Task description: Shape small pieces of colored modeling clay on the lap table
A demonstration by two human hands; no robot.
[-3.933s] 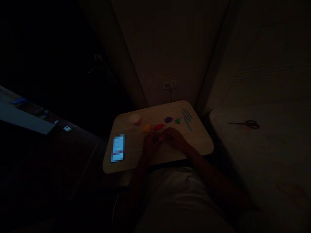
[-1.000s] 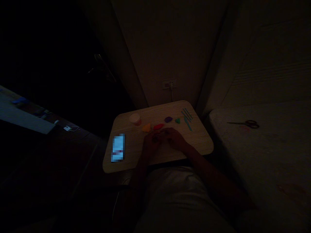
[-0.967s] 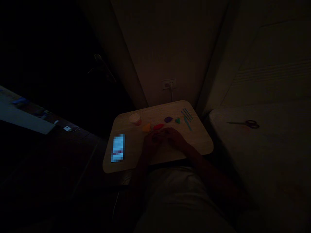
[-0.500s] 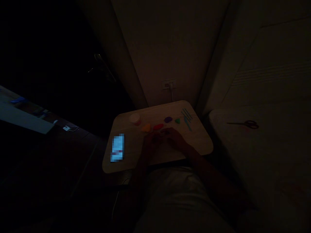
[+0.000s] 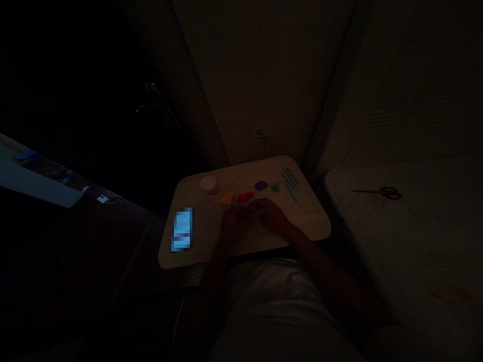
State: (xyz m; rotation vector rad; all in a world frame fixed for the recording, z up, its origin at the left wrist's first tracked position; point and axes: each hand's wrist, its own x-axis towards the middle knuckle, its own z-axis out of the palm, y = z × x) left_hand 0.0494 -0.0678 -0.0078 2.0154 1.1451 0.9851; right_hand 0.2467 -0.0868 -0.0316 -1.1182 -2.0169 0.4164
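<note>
In dim light my left hand and my right hand meet over the near middle of a small wooden table. The fingers of both are curled in, tips close together. Whatever is between them is too dark to make out. Just beyond the fingertips lie a red lump and an orange lump, which look like modelling clay. Farther back and to the right are a purple piece and a green piece.
A lidded tub stands at the table's back left, with a lit phone nearer me. Thin blue-green sticks and a blue plastic knife lie at the right. Scissors rest on a pale surface beyond the table.
Both hands keep nearly the same place and pose. The picture is slightly darker; the pieces on the table have not visibly moved.
</note>
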